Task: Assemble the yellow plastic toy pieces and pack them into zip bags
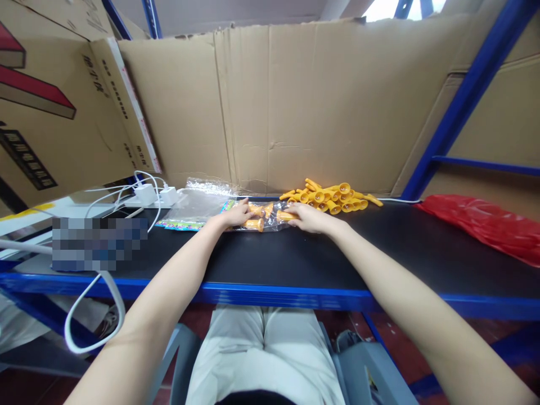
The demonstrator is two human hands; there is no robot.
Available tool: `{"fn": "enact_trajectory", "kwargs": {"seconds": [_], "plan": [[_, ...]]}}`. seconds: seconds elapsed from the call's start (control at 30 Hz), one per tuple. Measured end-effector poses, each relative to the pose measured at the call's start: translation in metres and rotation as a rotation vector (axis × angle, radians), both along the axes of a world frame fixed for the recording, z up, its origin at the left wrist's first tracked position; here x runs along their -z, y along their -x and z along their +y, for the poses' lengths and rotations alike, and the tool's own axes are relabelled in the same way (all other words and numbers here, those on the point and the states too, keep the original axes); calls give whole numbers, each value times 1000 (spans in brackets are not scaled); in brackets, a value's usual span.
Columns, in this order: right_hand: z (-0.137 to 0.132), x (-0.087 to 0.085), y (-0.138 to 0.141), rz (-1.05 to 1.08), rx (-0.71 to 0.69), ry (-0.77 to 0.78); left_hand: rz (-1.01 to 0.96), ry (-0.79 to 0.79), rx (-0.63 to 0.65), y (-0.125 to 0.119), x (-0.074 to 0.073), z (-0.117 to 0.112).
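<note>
A clear plastic bag [276, 224] with a colourful printed header lies on the black tabletop, holding several small orange plastic horns [254, 224]. My left hand [237, 214] is closed on the bag's header end, its fingertips against the film. At the opposite end, my right hand [311, 218] has its fingers closed around one orange horn [286, 215], which lies at or inside the bag's mouth; I cannot tell which. Just behind my right hand is a loose pile of yellow-orange horns [333, 197]. More flat clear bags [194, 203] lie left of my left hand.
White chargers [145, 194] with cables stand at the left, near a blurred-out object [99, 243]. A red plastic bag [481, 225] lies at the right. Cardboard [337, 107] walls the back, and a blue rail [278, 295] edges the table. A large carton [63, 140] rises at left.
</note>
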State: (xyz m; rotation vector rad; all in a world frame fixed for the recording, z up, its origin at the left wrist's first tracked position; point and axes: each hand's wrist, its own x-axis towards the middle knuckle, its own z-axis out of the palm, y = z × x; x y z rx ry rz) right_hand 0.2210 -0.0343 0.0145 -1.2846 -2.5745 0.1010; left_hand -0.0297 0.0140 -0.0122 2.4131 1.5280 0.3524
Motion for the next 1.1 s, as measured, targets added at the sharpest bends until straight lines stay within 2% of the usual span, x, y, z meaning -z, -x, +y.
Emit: {"fn": "enact_trajectory", "kwargs": {"seconds": [0.13, 0.33, 0.43, 0.53, 0.67, 0.77, 0.87, 1.1], "plan": [[-3, -7, -2, 124, -31, 126, -39, -31, -24, -2, 2, 0], [-4, -10, -10, 88, -86, 350, -68, -28, 1, -7, 1, -3], [-4, -8, -10, 115, -101, 404, -79, -33, 25, -9, -1, -7], [-3, -6, -8, 112, -141, 386, -91, -30, 45, -11, -3, -10], [-2, -4, -4, 151, -184, 287, -97, -27, 56, -13, -2, -11], [-1, -2, -3, 233, -186, 333, -97, -34, 63, -12, -1, -9], [1, -1, -4, 295, -169, 351, -91, -37, 69, -11, 0, -7], [0, -5, -6, 310, -49, 172, -115, -57, 39, -12, -1, -8]]}}
